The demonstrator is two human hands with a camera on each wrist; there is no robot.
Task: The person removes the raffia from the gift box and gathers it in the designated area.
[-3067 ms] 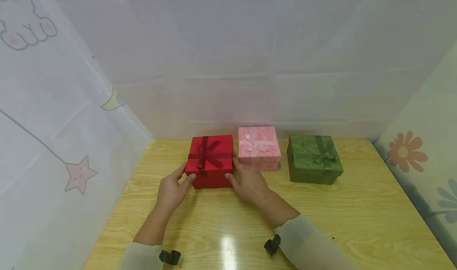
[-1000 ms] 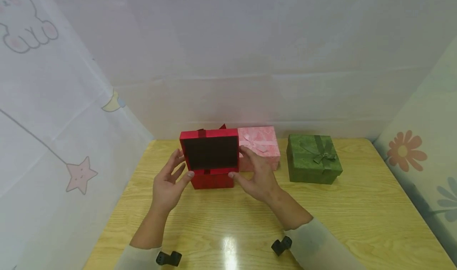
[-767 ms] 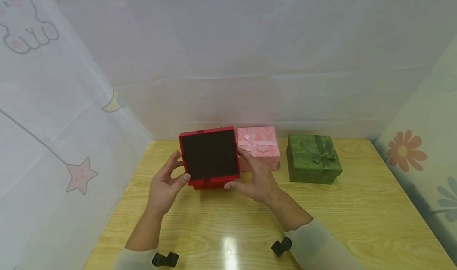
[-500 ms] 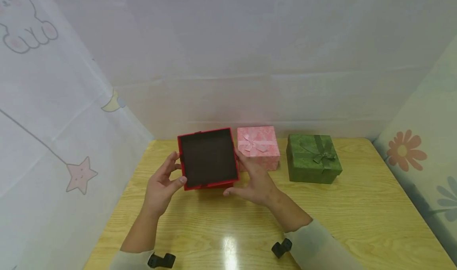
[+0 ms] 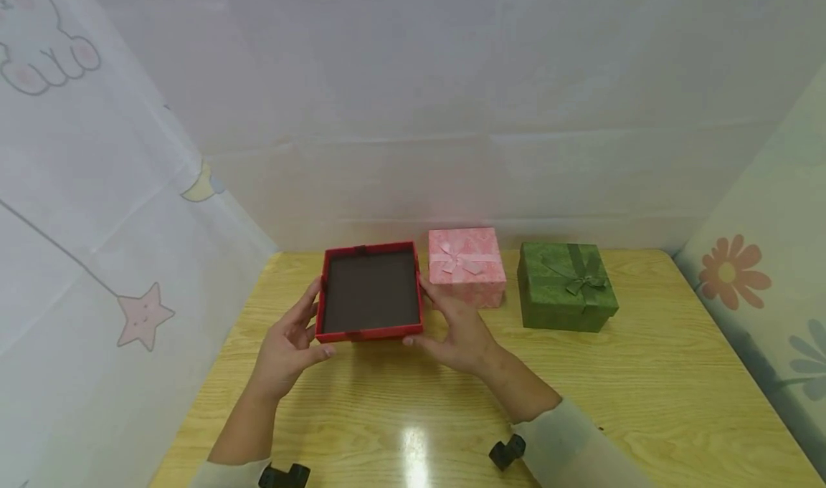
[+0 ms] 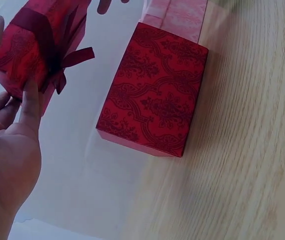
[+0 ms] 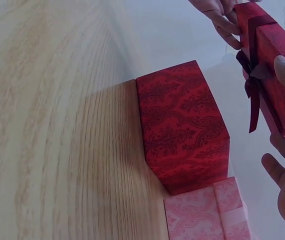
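Between both hands, a red gift box lid (image 5: 371, 294) hangs upside down, its dark inside facing up. My left hand (image 5: 282, 350) grips its left side, the thumb by the near corner. The right hand (image 5: 461, 334) holds the right side, fingers along the edge and thumb near the front corner. In the left wrist view the lid's dark red ribbon bow (image 6: 57, 62) hangs from its underside. Below the lid stands the patterned red box base (image 7: 182, 117) on the table, mostly hidden in the head view.
A pink gift box (image 5: 467, 267) with a bow stands close to the right of the red base. Farther right is a green gift box (image 5: 568, 287). The wooden table (image 5: 413, 409) meets a white cloth backdrop (image 5: 387, 115) behind the boxes.
The lid has come off the red box and tipped over until its inside faces up. Both hands moved with it, the left one shifting slightly left and nearer. Pink and green boxes stayed put.
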